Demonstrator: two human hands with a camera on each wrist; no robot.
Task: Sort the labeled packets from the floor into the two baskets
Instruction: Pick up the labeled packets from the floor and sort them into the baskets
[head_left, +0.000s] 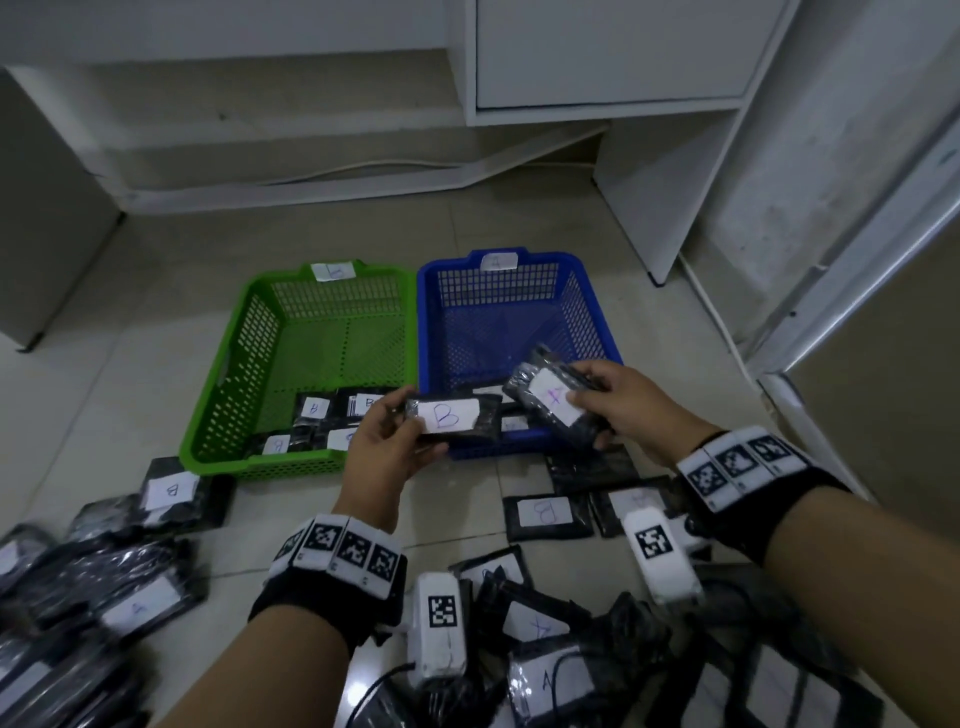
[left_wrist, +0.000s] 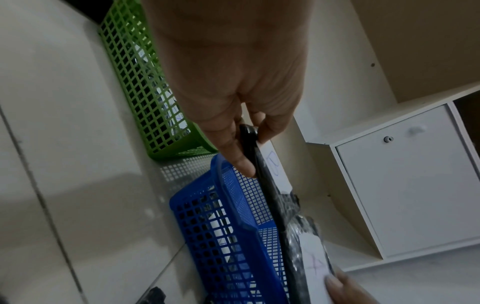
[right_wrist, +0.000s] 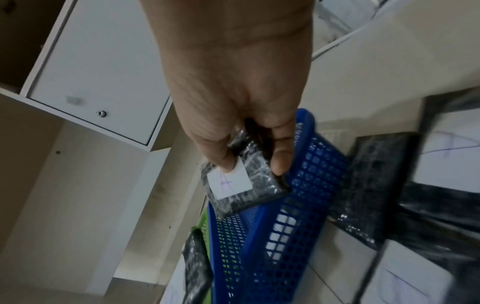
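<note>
My left hand (head_left: 387, 434) (left_wrist: 249, 144) grips a black packet with a white label marked B (head_left: 451, 415) (left_wrist: 275, 170) above the near rims where the two baskets meet. My right hand (head_left: 597, 402) (right_wrist: 252, 162) pinches a black packet labelled A (head_left: 556, 402) (right_wrist: 233, 183) (left_wrist: 314, 261) over the near edge of the blue basket (head_left: 597, 312) (right_wrist: 306, 185) (left_wrist: 207, 226), tagged A. The green basket (head_left: 239, 364) (left_wrist: 135, 82), tagged B, stands to its left and holds several B packets (head_left: 314, 408) at its near end. The blue basket holds packets partly hidden behind my hands.
Many black labelled packets lie on the tiled floor: a B packet (head_left: 171, 491) left of the green basket, a pile (head_left: 104, 597) at lower left, another B packet (head_left: 545, 514) and a heap (head_left: 545, 649) between my forearms. White cabinets (head_left: 608, 52) stand behind the baskets.
</note>
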